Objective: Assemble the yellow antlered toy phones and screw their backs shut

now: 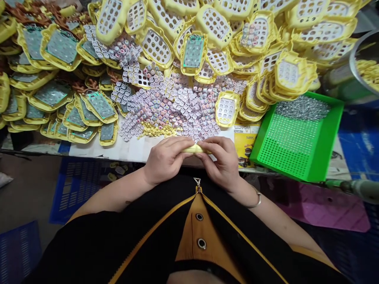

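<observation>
The surface [130, 150] ahead of you is crowded along its far side: yellow shells with board assemblies [60, 47] are piled toward ten o'clock, and perforated yellow shells [214, 25] heap up from twelve to one o'clock. Just beyond your hands, between eleven and twelve o'clock, lies a spread of pale keypads [162, 106], with small yellow parts [158, 130] near its closest edge, and a single shell with a keypad in it [227, 109] sits apart at one o'clock. A green tray [327, 146] stands near three o'clock, small metal pieces [302, 108] gathered at its far end. The yellow piece [195, 149] is right in front of you, at the near edge of the surface, seen almost edge-on. Your left hand [166, 159] has its nine o'clock end and your right hand [223, 161] its three o'clock end, the fingers of both closed around it, thumbs on the near side; what lies beneath them you cannot tell. It looks like moulded plastic, so expect it to be light and fairly stiff, a little slick, and unlikely to break under a moderate pinch. Its two ends, where you have it, should be the steadiest places to hold, with pressure kept even.
</observation>
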A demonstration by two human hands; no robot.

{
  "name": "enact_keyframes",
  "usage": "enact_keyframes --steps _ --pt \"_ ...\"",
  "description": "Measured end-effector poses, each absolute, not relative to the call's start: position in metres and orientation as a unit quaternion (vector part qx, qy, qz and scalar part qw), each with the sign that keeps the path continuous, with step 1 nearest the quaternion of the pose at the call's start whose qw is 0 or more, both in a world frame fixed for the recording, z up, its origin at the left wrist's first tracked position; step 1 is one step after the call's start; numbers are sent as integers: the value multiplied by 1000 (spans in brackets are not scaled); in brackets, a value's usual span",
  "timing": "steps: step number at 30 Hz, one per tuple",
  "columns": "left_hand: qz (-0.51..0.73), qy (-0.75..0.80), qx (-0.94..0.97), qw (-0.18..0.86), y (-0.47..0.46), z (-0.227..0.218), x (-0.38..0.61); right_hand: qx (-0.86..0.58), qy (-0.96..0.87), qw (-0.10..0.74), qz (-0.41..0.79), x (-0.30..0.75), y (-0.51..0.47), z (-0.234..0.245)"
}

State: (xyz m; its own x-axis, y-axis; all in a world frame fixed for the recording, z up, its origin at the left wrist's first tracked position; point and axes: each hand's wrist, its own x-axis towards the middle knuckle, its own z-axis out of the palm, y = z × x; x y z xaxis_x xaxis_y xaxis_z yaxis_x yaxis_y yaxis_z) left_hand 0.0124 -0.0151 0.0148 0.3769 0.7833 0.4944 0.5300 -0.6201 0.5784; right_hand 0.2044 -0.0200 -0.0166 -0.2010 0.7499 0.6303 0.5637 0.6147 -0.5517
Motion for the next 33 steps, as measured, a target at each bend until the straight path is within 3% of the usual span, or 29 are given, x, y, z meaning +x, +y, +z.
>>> enact_keyframes --steps 6,13,18,22,28,33 --pt "411 406 801 158 -14 2 13 -416 -763 492 62 197 -16 -31" --pt "412 424 777 218 -7 3 -1 -417 -753 499 101 202 -6 -32" --pt "445 404 778 182 -8 4 5 -419 -777 466 55 204 -8 -32" --pt "462 387 784 151 -8 4 13 -439 -748 496 31 199 -12 -34" --pt "393 401 817 132 -3 11 5 -426 -755 493 71 204 -5 -35" --pt "229 457 849 133 -5 35 1 -364 -812 455 36 208 3 -11"
